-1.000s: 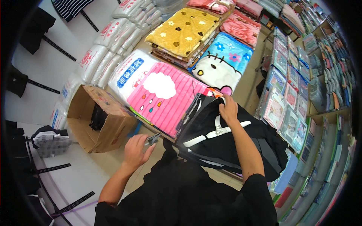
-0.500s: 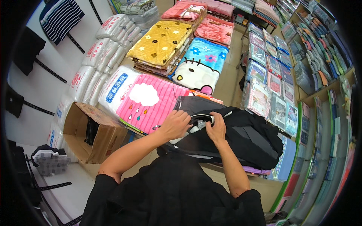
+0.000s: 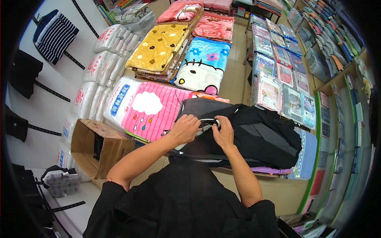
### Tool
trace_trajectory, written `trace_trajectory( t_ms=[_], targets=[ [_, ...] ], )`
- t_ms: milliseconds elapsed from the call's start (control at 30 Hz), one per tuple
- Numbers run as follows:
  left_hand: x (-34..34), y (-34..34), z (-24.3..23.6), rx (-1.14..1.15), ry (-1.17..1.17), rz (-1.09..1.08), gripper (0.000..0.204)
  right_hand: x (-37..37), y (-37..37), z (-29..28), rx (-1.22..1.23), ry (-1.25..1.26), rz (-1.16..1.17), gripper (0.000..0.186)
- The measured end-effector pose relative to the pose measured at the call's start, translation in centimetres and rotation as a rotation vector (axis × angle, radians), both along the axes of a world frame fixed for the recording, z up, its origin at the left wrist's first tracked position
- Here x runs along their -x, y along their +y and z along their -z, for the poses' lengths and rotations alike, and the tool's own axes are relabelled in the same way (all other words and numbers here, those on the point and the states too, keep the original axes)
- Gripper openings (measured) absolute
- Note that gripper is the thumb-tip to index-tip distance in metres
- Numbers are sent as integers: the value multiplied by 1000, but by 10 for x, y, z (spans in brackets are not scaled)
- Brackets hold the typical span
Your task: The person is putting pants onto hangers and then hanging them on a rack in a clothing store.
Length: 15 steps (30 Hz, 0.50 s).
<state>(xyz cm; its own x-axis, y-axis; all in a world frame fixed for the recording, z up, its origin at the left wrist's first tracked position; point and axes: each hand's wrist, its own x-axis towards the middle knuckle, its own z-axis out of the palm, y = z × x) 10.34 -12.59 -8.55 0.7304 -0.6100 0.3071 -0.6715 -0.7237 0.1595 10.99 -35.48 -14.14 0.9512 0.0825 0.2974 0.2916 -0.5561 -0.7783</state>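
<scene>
A heap of black and dark grey clothing [image 3: 258,139] lies across the stacked goods in front of me. My left hand [image 3: 185,129] is closed on the left side of an opening in a black garment. On the opening's other side, my right hand [image 3: 223,133] pinches the edge between thumb and fingers. A thin white curved band [image 3: 207,120] spans the gap between both hands; whether it is trim or a separate piece I cannot tell. Just left of the clothing lies a pink blanket [image 3: 158,105] with a white cloud.
Beyond are stacks with a yellow blanket [image 3: 158,45] and a blue cartoon blanket [image 3: 204,65]. An open cardboard box [image 3: 115,152] stands at my left, near white plastic-wrapped bundles [image 3: 85,97]. Packaged textiles [image 3: 274,83] cover a table at right, beside shelving [image 3: 333,146].
The clear and white plastic piece seen between my hands is no longer visible there. My hands stay at the garment opening, the right a little lower. The view has shifted slightly.
</scene>
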Motion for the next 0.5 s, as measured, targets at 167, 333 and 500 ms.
trace_trajectory(
  t_ms=[167, 333, 500],
  targets=[
    [-2, -3, -2, 10, -9, 14, 18, 7, -3, 1, 10, -9, -2, 30],
    [2, -7, 0, -38, 17, 55, 16, 10, -2, -3, 8, 5, -4, 27],
    [1, -7, 5, -37, 5, 34, 14, 15, -1, -5, 15, -2, -14, 27]
  ],
)
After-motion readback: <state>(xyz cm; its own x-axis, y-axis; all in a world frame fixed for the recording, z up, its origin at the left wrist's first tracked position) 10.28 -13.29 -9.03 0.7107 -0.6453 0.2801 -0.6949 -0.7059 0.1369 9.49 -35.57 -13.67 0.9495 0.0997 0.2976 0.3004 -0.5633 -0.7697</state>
